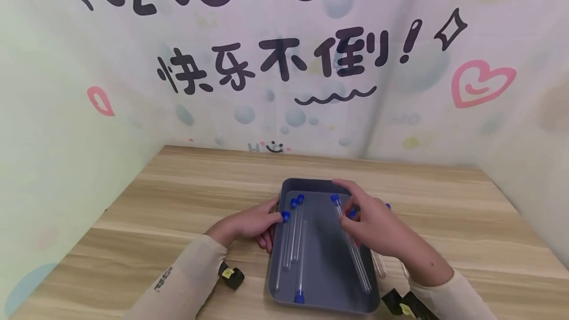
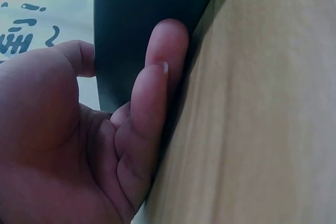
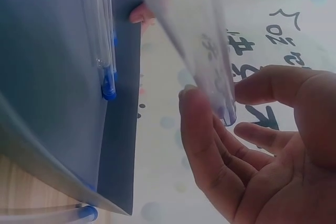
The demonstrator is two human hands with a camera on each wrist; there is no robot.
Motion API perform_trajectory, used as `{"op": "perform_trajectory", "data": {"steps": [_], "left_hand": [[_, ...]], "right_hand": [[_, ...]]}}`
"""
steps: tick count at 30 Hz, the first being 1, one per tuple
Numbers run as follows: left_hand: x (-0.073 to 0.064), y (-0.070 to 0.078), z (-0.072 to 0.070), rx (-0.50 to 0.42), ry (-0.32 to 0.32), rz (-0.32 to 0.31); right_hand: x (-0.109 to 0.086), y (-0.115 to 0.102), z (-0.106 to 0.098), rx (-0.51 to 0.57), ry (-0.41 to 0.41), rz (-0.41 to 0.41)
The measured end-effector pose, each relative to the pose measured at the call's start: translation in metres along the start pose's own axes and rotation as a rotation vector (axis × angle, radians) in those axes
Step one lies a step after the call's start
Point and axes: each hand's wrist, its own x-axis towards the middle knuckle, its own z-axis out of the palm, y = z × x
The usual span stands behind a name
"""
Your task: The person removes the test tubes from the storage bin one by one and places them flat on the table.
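A dark grey tray [image 1: 326, 298] lies on the wooden table. Several clear test tubes [image 1: 293, 241] with blue caps lie along its left side, one with its cap at the near end. My left hand [image 1: 251, 223] grips the tray's left wall [image 2: 126, 3], thumb over the rim and fingers against the outside. Over the right half of the tray, my right hand [image 1: 371, 223] pinches a blue-capped test tube [image 1: 355, 256] between thumb and fingers. The tube slants, its cap toward the far end. In the right wrist view the clear tube [image 3: 202, 51] passes between the fingertips.
More test tubes [image 1: 380, 263] lie on the table right of the tray, partly hidden by my right hand and forearm. One blue cap [image 3: 87, 213] shows outside the tray wall. A printed cloth [image 1: 266, 112] hangs behind the table [image 1: 178, 177].
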Motion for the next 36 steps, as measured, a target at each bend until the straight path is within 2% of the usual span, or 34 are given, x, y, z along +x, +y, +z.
{"op": "perform_trajectory", "data": {"steps": [9, 23, 36], "left_hand": [[0.0, 0.0, 0.0, 0.004, 0.005, 0.006], [0.0, -0.001, 0.0, 0.006, 0.004, 0.008], [0.001, -0.001, -0.002, 0.018, 0.014, 0.004]], "right_hand": [[0.004, 0.005, 0.0, 0.006, 0.003, 0.042], [0.008, 0.01, 0.006, 0.016, -0.028, 0.04], [0.009, 0.01, 0.008, -0.022, -0.036, 0.021]]}}
